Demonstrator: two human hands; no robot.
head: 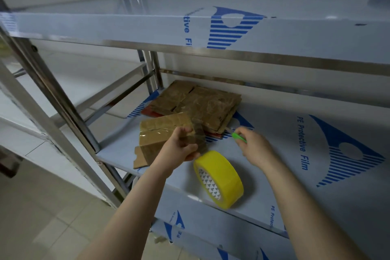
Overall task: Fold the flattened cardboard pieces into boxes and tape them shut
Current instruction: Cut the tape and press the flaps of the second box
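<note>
A folded cardboard box [160, 133] with clear tape across its top lies on the middle shelf [274, 154]. My left hand [181, 145] grips its right end, thumb on top. My right hand [253, 143] holds a small green cutter [238, 137] just to the right of the box. A yellow tape roll [219, 179] stands on its edge near the shelf's front, below and between both hands. Behind the box lies a stack of flattened cardboard pieces [200, 103].
The shelf unit is metal, covered in blue-printed protective film. An upper shelf [211, 25] overhangs the work area. Steel posts [52, 99] stand at the left. A lower shelf [211, 238] shows beneath, and tiled floor [42, 217] at the lower left.
</note>
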